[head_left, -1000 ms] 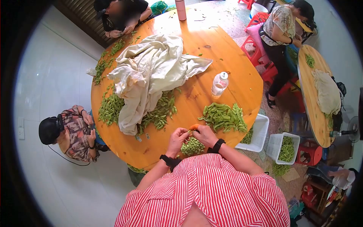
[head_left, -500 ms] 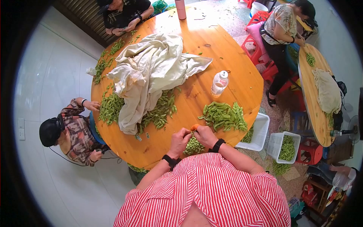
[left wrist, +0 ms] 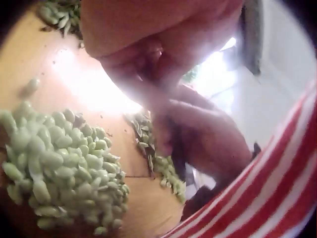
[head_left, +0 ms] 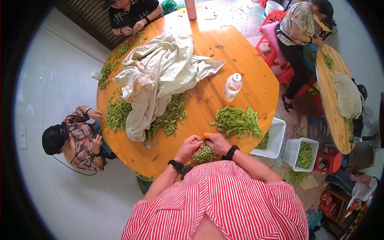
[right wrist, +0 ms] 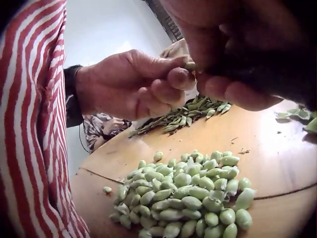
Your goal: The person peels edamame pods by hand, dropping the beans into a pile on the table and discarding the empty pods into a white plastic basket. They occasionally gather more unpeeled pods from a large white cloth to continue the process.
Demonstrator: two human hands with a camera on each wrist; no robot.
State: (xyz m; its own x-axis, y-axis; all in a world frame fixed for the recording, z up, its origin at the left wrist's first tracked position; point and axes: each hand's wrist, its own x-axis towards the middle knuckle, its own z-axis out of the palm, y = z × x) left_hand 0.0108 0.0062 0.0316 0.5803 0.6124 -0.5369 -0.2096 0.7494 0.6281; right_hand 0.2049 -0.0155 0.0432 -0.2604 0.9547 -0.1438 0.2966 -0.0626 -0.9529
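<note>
My left hand (head_left: 189, 148) pinches a small green bean pod (right wrist: 189, 65) between thumb and forefinger. Meeting it fingertip to fingertip is my right hand (head_left: 217, 144), its fingers curled in at the same pod and mostly hiding it. An orange cover (head_left: 206, 136) sits on one digit of the right hand. Under both hands a heap of shelled green beans (right wrist: 183, 198) lies on the wooden table. Just beyond the right hand is a pile of unshelled green pods (head_left: 237, 122).
A cream cloth (head_left: 160, 76) partly covers more pods (head_left: 170, 118) at left. A clear bottle (head_left: 233, 87) and a pink tumbler (head_left: 191, 9) stand on the table (head_left: 208, 100). White baskets (head_left: 276, 138) are at right. Two people sit around this table; another stands by a second table (head_left: 332, 120).
My hands stay over the bean heap; the left fingers draw slightly apart from the right and turn. The person at left reaches a hand to the table edge.
</note>
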